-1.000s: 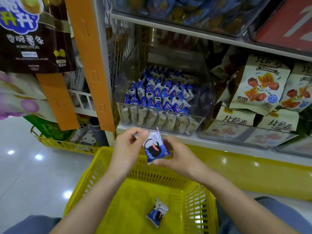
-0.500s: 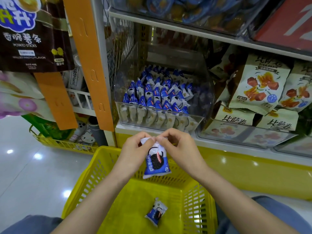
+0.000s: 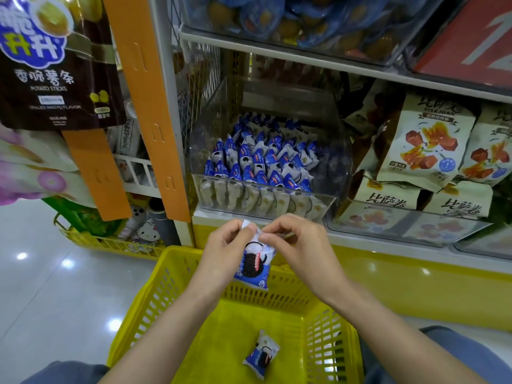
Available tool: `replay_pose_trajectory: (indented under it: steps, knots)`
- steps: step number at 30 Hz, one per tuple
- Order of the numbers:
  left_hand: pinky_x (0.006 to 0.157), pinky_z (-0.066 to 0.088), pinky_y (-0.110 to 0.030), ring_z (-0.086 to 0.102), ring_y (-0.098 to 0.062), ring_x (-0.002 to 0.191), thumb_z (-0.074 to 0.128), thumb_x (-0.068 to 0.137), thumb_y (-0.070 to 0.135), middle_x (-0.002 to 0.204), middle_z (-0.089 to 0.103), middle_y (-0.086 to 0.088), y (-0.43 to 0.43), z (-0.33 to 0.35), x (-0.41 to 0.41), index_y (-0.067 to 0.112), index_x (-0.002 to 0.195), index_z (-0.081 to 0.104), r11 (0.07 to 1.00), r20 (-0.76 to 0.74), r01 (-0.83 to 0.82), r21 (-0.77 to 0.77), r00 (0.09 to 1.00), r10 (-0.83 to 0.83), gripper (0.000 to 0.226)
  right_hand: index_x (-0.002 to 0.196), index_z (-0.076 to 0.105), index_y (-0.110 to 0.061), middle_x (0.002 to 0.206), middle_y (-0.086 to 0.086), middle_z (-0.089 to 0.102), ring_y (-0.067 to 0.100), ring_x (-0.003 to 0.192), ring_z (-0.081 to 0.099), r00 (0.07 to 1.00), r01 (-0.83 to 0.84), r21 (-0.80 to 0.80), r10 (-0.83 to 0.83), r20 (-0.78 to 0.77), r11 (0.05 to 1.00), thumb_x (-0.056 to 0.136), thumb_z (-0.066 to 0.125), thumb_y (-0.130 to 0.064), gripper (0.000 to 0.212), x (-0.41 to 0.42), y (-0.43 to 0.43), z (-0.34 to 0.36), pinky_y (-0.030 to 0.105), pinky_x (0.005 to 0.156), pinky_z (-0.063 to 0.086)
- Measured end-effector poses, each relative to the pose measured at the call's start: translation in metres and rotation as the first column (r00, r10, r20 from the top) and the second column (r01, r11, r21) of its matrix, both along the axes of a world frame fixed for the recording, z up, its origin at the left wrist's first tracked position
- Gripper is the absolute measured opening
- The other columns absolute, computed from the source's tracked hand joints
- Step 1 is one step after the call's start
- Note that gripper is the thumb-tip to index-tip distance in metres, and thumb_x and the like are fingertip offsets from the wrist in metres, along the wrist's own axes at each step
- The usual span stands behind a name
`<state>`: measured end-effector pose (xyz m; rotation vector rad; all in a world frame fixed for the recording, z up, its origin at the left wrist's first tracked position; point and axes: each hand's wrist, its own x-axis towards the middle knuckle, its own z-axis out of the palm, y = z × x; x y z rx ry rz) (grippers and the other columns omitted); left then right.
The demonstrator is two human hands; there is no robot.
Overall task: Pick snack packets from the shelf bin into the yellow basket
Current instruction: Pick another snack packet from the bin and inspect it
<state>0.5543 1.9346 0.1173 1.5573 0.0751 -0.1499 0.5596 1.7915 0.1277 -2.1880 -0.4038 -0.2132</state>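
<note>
A blue and white snack packet hangs upright over the far rim of the yellow basket. My left hand and my right hand both pinch its top edge. A second packet of the same kind lies on the basket floor. The clear shelf bin directly behind my hands holds several rows of the same packets.
Beige snack bags fill the bin to the right. An orange hanging strip and a dark potato-stick bag hang at left. Another yellow basket stands on the glossy floor at left. My knees flank the basket.
The packet turned from tilted to hanging upright, and both hands shifted to pinch its top edge. The hands stay over the basket's far rim.
</note>
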Motion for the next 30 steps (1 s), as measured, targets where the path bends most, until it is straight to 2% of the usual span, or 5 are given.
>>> replay_pose_trajectory:
  steps: [5,11,16,22,30]
  knots:
    - [0.062,0.048,-0.016,0.062,-0.009,0.079,0.055,0.090,0.027,0.087,0.064,-0.003,0.000,-0.006,0.003,0.009,0.090,0.057,1.000,-0.025,0.013,0.004,1.000,-0.013,0.018,0.082,0.067,-0.022,0.076,-0.013,0.062,0.002,0.073,0.056,0.991,0.078,-0.057,-0.072,0.110,0.995,0.083,0.067,-0.024,0.002,0.002,-0.002,-0.002,0.014,0.064,0.045]
    - [0.091,0.035,-0.018,0.042,0.005,0.109,0.066,0.082,0.030,0.112,0.046,0.020,0.002,-0.017,-0.001,0.038,0.113,0.041,0.815,0.414,-0.136,0.564,0.900,-0.135,0.040,0.077,0.062,-0.020,0.070,-0.005,0.062,0.001,0.059,0.057,0.941,0.309,0.311,-0.242,-0.237,0.899,0.087,0.062,-0.019,0.010,0.009,-0.007,0.000,0.019,0.047,0.050]
    - [0.083,0.049,-0.028,0.053,-0.001,0.106,0.067,0.083,0.020,0.116,0.055,0.013,-0.005,-0.018,-0.004,0.029,0.128,0.043,0.922,0.288,0.061,0.382,0.940,-0.181,0.052,0.078,0.064,-0.013,0.069,-0.002,0.064,-0.002,0.058,0.059,0.924,0.249,0.432,-0.079,-0.374,0.867,0.091,0.055,-0.017,0.017,0.007,-0.001,0.000,0.017,0.050,0.050]
    - [0.071,0.055,-0.021,0.065,-0.002,0.090,0.055,0.090,0.014,0.112,0.061,0.004,-0.004,-0.007,0.002,0.019,0.126,0.045,0.987,0.061,0.063,-0.150,0.997,-0.054,0.038,0.099,0.063,-0.024,0.097,-0.010,0.067,-0.002,0.087,0.061,0.957,0.113,0.317,-0.016,-0.291,0.942,0.089,0.058,-0.020,0.012,0.005,0.002,-0.002,0.014,0.074,0.050]
    - [0.068,0.057,-0.025,0.066,-0.004,0.085,0.058,0.081,0.033,0.108,0.062,0.000,-0.002,-0.010,0.002,0.024,0.113,0.050,0.992,0.067,0.021,-0.124,0.998,-0.013,0.034,0.103,0.069,-0.025,0.097,-0.013,0.067,-0.005,0.084,0.063,0.989,0.029,0.151,-0.007,-0.145,0.988,0.087,0.062,-0.023,0.017,0.000,0.002,-0.004,0.013,0.071,0.050]
